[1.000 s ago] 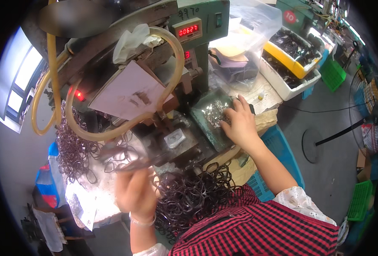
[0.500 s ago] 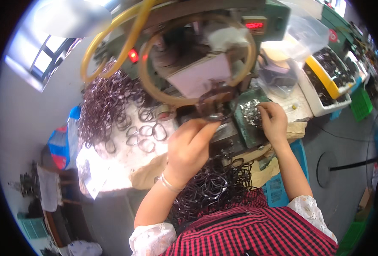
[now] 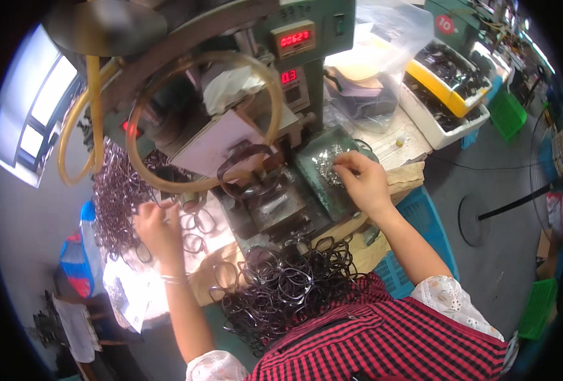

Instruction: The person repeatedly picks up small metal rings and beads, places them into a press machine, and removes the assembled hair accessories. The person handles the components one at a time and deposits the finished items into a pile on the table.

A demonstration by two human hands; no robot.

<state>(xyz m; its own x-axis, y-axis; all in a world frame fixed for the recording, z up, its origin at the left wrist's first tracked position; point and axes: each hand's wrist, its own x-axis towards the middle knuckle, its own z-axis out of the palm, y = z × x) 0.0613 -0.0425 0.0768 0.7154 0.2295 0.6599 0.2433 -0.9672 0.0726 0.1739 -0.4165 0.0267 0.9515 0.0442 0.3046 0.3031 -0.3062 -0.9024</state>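
At the green machine sat one dark ring; the right hand curled at silvery pieces in a tray, the left hand beside piled rings, any pinch unclear.

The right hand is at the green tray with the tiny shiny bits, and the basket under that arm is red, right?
Not quite: the basket is blue, as the head view shows. The right hand is at the green tray with the tiny shiny bits.
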